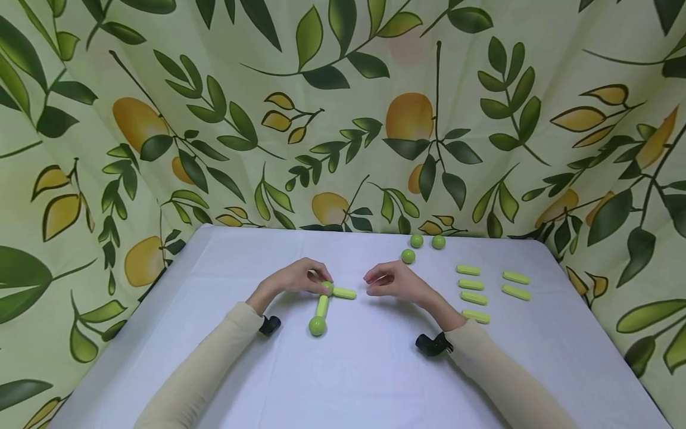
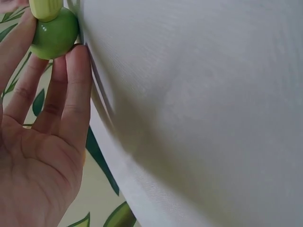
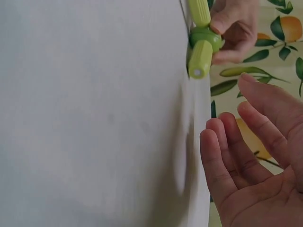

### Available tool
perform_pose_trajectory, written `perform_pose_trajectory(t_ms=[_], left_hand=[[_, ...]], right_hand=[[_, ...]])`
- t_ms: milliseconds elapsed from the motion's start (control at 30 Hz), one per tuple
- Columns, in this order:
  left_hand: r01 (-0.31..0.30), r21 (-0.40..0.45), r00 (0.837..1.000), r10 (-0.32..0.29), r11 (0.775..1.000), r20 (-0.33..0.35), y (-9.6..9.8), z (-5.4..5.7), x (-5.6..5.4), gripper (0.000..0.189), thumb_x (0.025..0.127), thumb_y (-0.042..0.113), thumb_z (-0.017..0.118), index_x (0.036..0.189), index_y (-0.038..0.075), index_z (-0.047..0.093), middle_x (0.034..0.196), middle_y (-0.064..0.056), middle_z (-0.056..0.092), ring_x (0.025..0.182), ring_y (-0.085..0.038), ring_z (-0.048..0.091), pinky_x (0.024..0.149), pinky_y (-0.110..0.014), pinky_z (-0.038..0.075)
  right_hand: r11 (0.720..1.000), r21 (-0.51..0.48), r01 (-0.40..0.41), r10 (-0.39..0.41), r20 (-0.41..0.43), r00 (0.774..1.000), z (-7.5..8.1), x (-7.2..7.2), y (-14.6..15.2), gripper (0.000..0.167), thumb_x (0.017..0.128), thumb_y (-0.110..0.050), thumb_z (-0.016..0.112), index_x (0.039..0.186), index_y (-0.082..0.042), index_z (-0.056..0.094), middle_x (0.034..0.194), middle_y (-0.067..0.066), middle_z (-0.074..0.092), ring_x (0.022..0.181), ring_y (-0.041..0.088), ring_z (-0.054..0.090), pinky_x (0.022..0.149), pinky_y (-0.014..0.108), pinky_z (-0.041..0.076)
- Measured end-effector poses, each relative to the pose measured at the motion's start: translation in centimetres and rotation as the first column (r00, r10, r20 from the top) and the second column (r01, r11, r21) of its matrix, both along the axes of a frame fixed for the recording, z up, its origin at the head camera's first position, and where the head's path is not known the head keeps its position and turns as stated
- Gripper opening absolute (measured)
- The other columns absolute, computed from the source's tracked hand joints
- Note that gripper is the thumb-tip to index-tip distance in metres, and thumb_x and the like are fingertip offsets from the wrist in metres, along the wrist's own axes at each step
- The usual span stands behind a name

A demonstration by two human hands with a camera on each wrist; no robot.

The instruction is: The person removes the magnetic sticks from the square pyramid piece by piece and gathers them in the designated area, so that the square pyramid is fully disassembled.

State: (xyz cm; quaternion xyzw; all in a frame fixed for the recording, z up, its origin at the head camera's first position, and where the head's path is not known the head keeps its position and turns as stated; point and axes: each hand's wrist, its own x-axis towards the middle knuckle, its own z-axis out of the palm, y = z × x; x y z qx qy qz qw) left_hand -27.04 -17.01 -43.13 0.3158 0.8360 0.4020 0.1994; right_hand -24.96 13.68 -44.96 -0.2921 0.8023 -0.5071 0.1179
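Observation:
My left hand [image 1: 300, 276] pinches a green ball [image 2: 56, 35] between thumb and fingers. Two light-green ridged rods are joined to that ball: one rod [image 1: 322, 306] runs toward me to a second green ball [image 1: 317, 326], the other rod [image 1: 345, 293] points right. In the right wrist view the right-pointing rod [image 3: 200, 60] shows a pale dot on its free end. My right hand [image 1: 395, 280] hovers a little right of that end, holding nothing, its fingers loosely bent and thumb apart.
Three loose green balls [image 1: 416, 241] sit at the back of the white-covered table [image 1: 370, 381]. Several loose light-green rods [image 1: 472, 298] lie in two columns on the right, one partly behind my right forearm. A leaf-patterned curtain [image 1: 354, 149] hangs behind the table.

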Motion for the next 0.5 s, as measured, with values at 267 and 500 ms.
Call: perform_pose_trajectory(t_ms=[267,500], left_hand=[[-0.014,-0.008,1.000,0.015,1.000,0.017,0.1,-0.1,-0.2,0.017,0.089,0.008,0.080,0.103,0.000,0.074,0.102,-0.004,0.069,0.091,-0.015,0.063,0.084,-0.030,0.054],[-0.021,-0.002,1.000,0.021,1.000,0.016,0.1,-0.3,-0.3,0.017,0.089,0.007,0.081,0.102,-0.001,0.074,0.100,-0.005,0.070,0.089,-0.016,0.063,0.082,-0.030,0.053]], right_hand=[[1.000,0.013,-0.026,0.026,-0.005,1.000,-0.4,-0.4,-2.9,0.027,0.087,-0.007,0.082,0.110,0.003,0.073,0.105,0.013,0.071,0.091,0.020,0.067,0.084,0.031,0.056],[0.998,-0.003,-0.060,0.060,-0.022,0.998,-0.8,-0.9,-4.7,0.026,0.083,0.001,0.083,0.106,0.006,0.073,0.099,0.013,0.071,0.084,0.016,0.065,0.078,0.027,0.056]])
